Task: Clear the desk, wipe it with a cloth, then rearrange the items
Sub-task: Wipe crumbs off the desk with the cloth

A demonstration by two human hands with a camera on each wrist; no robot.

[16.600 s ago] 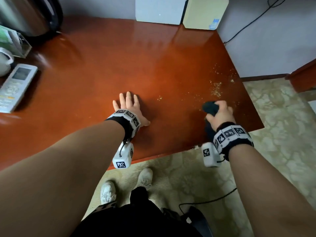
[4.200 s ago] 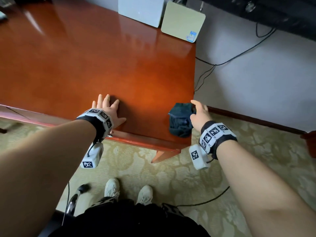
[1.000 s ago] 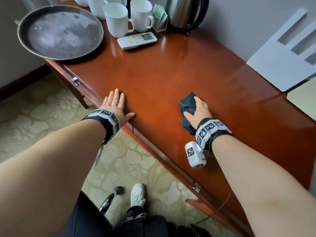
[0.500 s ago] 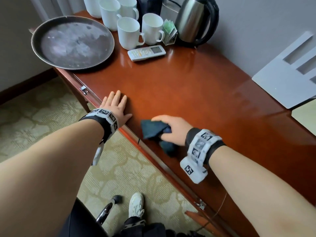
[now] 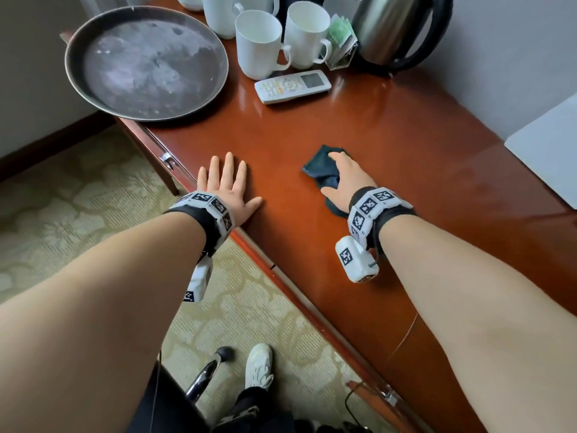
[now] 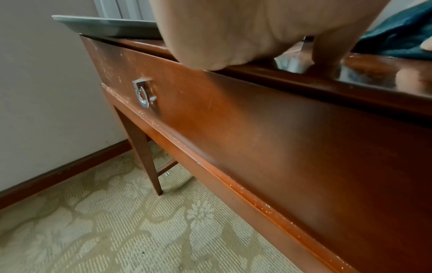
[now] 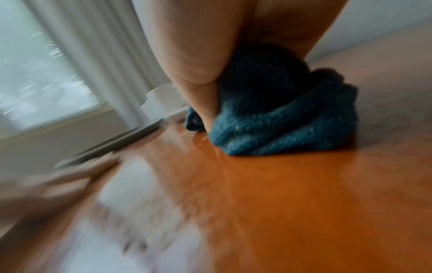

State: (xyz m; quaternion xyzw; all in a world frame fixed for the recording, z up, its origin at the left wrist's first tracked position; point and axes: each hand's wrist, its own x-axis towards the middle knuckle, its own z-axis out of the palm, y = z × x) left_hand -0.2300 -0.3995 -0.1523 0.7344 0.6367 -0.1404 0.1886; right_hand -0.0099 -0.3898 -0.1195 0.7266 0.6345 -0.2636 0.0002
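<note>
My right hand point(image 5: 342, 178) holds a bunched dark teal cloth point(image 5: 318, 170) and presses it onto the glossy red-brown desk point(image 5: 390, 145), a little in from the front edge. The right wrist view is blurred; there the thumb lies against the cloth point(image 7: 280, 125) on the desk top. My left hand point(image 5: 226, 184) lies flat and open on the desk's front edge, left of the cloth, fingers spread. In the left wrist view the palm point(image 6: 233, 27) rests on the edge above the drawer front, with the cloth point(image 6: 397, 37) at the far right.
At the desk's left end sit a round dark tray point(image 5: 146, 60), white mugs point(image 5: 259, 42), a white remote point(image 5: 292, 86), a tea-bag holder point(image 5: 340, 39) and a steel kettle point(image 5: 393, 29). A white board point(image 5: 552, 145) leans at the right. A drawer handle point(image 6: 142, 95) shows below the edge.
My right hand swept the cloth from the front edge near my left hand back out onto the desk and to the right. The left hand has stayed planted.
</note>
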